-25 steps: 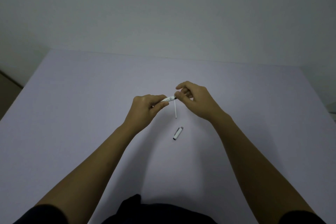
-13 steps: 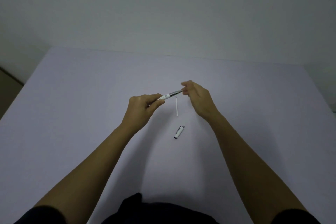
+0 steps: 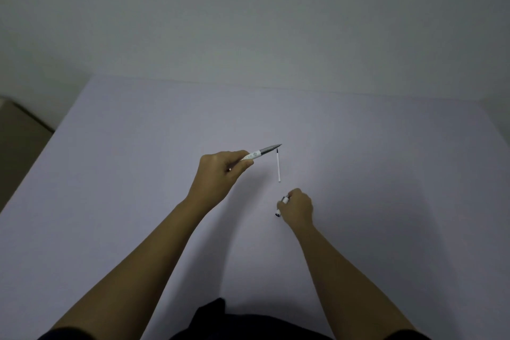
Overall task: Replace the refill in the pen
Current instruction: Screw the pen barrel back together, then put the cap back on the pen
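Note:
My left hand [image 3: 219, 174] grips a white pen [image 3: 262, 152] by its barrel, held above the table with its grey tip section pointing up and to the right. A thin white refill [image 3: 278, 167] with a dark tip lies on the table just right of the pen's tip. Nearer to me, my right hand [image 3: 296, 208] is closed over the white pen cap [image 3: 282, 205], whose two ends stick out from the fingers at table level.
The pale table [image 3: 138, 174] spreads wide on all sides, its far edge meeting a plain wall. Its left edge drops to a darker floor [image 3: 16, 141]. My dark clothing [image 3: 220, 323] shows at the bottom.
My right hand left the pen's tip, moved down toward me and closed on the cap lying on the table. My left hand kept the pen raised.

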The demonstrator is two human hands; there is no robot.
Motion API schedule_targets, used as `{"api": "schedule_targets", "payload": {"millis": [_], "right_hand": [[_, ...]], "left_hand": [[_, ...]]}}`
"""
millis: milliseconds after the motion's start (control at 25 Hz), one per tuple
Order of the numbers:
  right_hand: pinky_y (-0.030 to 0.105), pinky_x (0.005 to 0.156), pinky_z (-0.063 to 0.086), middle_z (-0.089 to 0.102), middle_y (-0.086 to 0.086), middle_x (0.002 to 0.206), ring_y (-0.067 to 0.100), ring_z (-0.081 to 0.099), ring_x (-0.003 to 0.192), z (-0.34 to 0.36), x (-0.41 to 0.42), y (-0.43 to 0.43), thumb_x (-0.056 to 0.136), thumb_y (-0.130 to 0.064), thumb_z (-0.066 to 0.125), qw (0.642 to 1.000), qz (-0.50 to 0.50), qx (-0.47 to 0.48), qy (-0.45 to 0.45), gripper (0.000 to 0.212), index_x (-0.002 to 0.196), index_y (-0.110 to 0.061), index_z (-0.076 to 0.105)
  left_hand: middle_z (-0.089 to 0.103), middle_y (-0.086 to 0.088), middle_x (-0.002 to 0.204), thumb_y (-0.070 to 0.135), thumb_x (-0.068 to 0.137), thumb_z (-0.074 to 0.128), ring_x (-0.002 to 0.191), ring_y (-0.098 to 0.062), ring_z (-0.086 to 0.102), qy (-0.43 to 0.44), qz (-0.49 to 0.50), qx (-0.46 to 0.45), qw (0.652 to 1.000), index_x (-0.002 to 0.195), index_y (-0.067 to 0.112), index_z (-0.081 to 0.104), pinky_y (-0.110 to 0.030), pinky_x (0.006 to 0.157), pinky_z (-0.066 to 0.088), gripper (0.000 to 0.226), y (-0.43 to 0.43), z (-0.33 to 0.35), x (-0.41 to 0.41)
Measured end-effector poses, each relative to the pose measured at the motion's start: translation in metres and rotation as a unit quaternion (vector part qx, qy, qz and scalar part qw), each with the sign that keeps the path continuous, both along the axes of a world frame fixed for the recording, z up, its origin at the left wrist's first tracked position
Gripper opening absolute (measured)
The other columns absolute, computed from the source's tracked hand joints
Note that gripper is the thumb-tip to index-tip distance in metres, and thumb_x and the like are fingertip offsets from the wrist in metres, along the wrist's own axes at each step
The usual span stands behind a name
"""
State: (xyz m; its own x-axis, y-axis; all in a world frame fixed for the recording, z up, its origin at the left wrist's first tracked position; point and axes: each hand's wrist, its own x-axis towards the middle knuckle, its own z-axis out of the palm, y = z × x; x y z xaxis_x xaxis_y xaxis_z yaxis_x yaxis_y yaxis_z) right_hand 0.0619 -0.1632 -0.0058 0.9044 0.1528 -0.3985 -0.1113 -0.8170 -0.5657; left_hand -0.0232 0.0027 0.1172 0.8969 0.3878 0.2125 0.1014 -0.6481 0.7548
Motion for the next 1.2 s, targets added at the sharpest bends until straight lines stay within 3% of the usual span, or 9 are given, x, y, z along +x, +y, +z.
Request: {"api": "schedule_targets", "payload": {"millis": [40,120,160,240,440,600,840,1200], "right_hand": [[0.009,0.049,0.037,0.069,0.021,0.103,0.031,0.066,0.092,0.001,0.002,0.001,0.081,-0.008,0.063,1.0,-0.01,0.013,0.01,0.023,0.101,0.004,0.059],[0.002,0.041,0.034,0.071,0.018,0.1,0.027,0.068,0.088,0.011,0.01,0.001,0.08,-0.007,0.064,0.998,-0.047,0.046,0.024,0.023,0.1,0.002,0.061],[0.002,0.047,0.035,0.072,0.016,0.099,0.026,0.068,0.09,0.018,0.014,0.001,0.078,-0.009,0.065,0.996,-0.067,0.063,0.023,0.023,0.1,-0.001,0.062],[0.019,0.069,0.044,0.072,0.012,0.097,0.026,0.066,0.093,0.038,0.027,0.003,0.076,-0.013,0.069,0.989,-0.098,0.109,0.005,0.025,0.099,-0.005,0.062],[0.03,0.075,0.054,0.07,-0.001,0.082,0.009,0.067,0.072,0.103,0.056,0.006,0.074,-0.022,0.074,0.939,-0.107,0.316,-0.079,0.021,0.084,-0.021,0.056],[0.037,0.08,0.059,0.072,-0.004,0.083,0.003,0.07,0.069,0.13,0.062,0.01,0.074,-0.031,0.072,0.905,-0.091,0.41,-0.073,0.02,0.076,-0.026,0.053],[0.039,0.085,0.058,0.071,-0.003,0.086,0.009,0.072,0.075,0.138,0.054,0.013,0.075,-0.03,0.072,0.893,-0.08,0.439,-0.055,0.02,0.078,-0.026,0.053],[0.044,0.088,0.057,0.071,-0.002,0.087,0.013,0.072,0.078,0.137,0.037,0.021,0.076,-0.033,0.071,0.906,-0.044,0.42,-0.04,0.02,0.079,-0.026,0.052]], "left_hand": [[0.04,0.004,0.05,0.026,0.087,0.061,0.052,-0.011,0.038,0.001,0.0,0.005,1.0,0.084,0.018,0.069,-0.016,0.048,0.029,0.012,0.0,-0.001,0.0],[0.04,0.003,0.05,0.026,0.087,0.061,0.052,-0.01,0.038,0.003,0.0,0.007,1.0,0.084,0.018,0.069,-0.015,0.048,0.029,0.011,-0.001,-0.002,0.0],[0.04,0.005,0.049,0.026,0.087,0.061,0.052,-0.009,0.039,0.003,0.0,0.005,1.0,0.084,0.018,0.069,-0.014,0.048,0.029,0.011,-0.001,-0.002,0.0],[0.039,0.007,0.048,0.025,0.087,0.061,0.052,-0.009,0.039,0.006,0.001,0.003,1.0,0.083,0.018,0.068,-0.015,0.049,0.029,0.011,-0.002,-0.005,0.0],[0.049,-0.008,0.052,0.025,0.087,0.061,0.05,-0.013,0.036,0.009,0.004,0.005,1.0,0.085,0.017,0.069,-0.017,0.049,0.029,0.012,-0.006,-0.008,0.0],[0.037,0.004,0.049,0.026,0.088,0.059,0.051,-0.011,0.036,0.0,0.018,-0.01,1.0,0.082,0.014,0.068,-0.017,0.047,0.028,0.016,-0.01,-0.006,0.002],[0.033,0.009,0.046,0.026,0.087,0.059,0.049,-0.01,0.036,-0.021,0.044,-0.009,0.999,0.083,0.015,0.069,-0.016,0.048,0.029,0.015,-0.011,-0.002,0.004],[0.033,0.01,0.045,0.025,0.088,0.06,0.05,-0.009,0.039,-0.04,0.036,-0.001,0.999,0.086,0.014,0.07,-0.015,0.048,0.03,0.015,-0.014,0.002,0.009]]}}
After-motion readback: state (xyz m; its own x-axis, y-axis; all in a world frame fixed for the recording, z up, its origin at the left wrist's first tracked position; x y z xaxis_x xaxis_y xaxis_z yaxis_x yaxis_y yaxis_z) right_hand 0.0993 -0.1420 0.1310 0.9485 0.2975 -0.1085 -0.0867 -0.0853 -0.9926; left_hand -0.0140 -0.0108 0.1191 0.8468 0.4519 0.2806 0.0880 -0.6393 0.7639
